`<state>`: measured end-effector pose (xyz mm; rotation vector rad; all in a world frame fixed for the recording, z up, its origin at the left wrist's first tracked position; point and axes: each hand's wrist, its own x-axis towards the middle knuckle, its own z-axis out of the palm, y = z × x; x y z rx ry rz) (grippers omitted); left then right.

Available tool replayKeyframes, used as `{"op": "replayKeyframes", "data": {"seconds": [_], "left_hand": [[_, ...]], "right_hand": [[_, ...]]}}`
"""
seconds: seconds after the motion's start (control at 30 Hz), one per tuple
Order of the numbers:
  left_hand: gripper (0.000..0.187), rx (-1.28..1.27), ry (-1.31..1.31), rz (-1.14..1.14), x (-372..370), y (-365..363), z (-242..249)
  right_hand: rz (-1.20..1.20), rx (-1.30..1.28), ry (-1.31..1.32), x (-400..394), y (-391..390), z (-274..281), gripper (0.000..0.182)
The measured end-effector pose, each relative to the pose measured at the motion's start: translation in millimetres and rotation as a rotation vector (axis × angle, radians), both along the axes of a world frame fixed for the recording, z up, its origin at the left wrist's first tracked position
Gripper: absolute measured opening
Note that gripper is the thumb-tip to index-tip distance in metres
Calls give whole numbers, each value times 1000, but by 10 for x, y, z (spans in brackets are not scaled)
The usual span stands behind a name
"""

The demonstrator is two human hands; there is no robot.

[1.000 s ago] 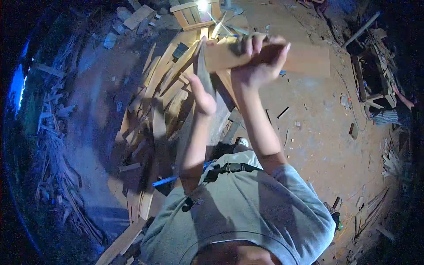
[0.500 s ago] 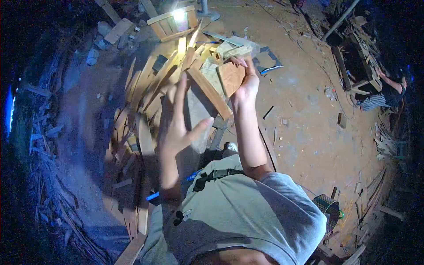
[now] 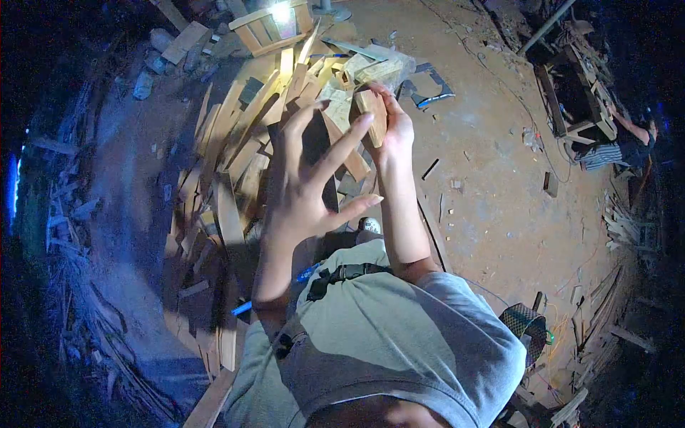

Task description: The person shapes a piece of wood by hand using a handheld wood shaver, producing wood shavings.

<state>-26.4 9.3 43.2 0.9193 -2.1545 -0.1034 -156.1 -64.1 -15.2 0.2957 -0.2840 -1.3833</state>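
Head view: a small crate (image 3: 275, 27) of slats stands at the top edge with a bright lamp (image 3: 281, 12) glaring inside it; what else it holds cannot be told. Two hands are raised over a heap of planks (image 3: 235, 164), too many and too overlapped to count. The right hand (image 3: 394, 128) grips one short wood block (image 3: 374, 114) held upright, fingers curled round its far side and thumb on the near side, above the top of the heap. The left hand (image 3: 308, 182) is spread wide open with fingers splayed, holding nothing, its fingertips just beside the block. To the right of the arms lies bare dirt floor (image 3: 492, 185) with a few scattered chips. At the far right edge another person (image 3: 617, 146) sits beside a wooden frame (image 3: 578, 93).
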Motion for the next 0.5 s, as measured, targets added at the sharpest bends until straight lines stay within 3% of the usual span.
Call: {"op": "replayKeyframes", "data": {"seconds": [0.03, 0.07, 0.13, 0.17, 0.37, 0.43, 0.5], "left_hand": [[71, 0, 4, -26, -6, 10, -7], [69, -2, 7, -51, -9, 26, -9], [64, 10, -3, -55, 0, 94, 50], [64, 10, -7, -45, 31, 111, 43], [78, -16, 111, 93, 249, 128, -175], [86, 108, 383, 9, 282, 104, -233], [86, 123, 411, 8, 285, 105, -261]], "right_hand": [[39, -249, -139, -9, -9, -61, 16], [38, -250, -140, -44, -22, -110, 16], [-95, 101, 256, -81, -1, 52, 13], [-112, 102, 132, -55, 77, 177, 14], [-496, -16, 189, -125, 90, 299, 18], [-552, -81, 203, -146, 102, 311, 18], [-603, -83, 251, -142, 132, 357, 18]]}}
